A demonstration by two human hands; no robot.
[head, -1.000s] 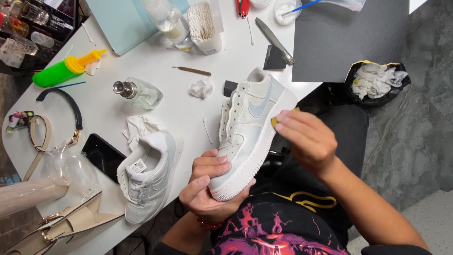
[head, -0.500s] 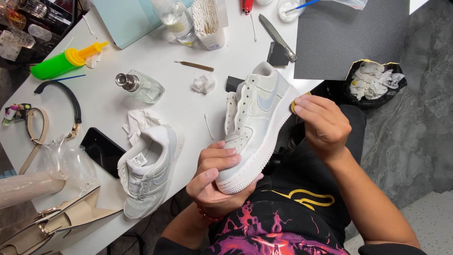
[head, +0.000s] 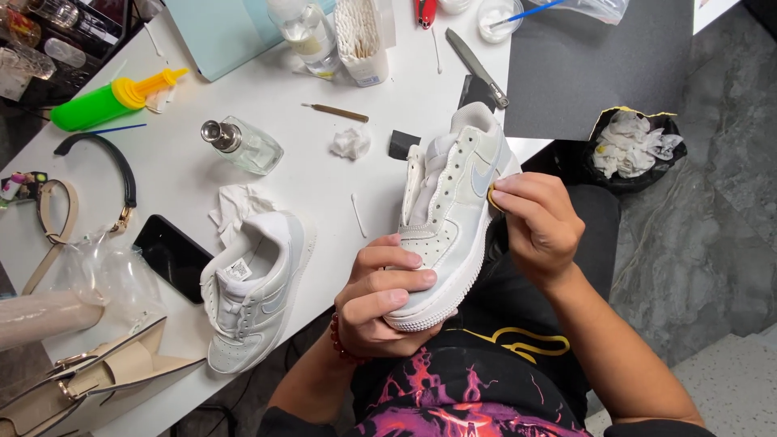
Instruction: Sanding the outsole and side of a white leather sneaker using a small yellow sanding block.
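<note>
My left hand wraps the toe end of a white sneaker, fingers curled over the top, holding it up over my lap at the table edge. My right hand presses against the sneaker's side near the heel, fingertips pinched on a small yellowish piece, mostly hidden. The second white sneaker lies on the table, left of my hands, beside a black phone. A glass bottle and a green squeeze bottle sit farther back.
</note>
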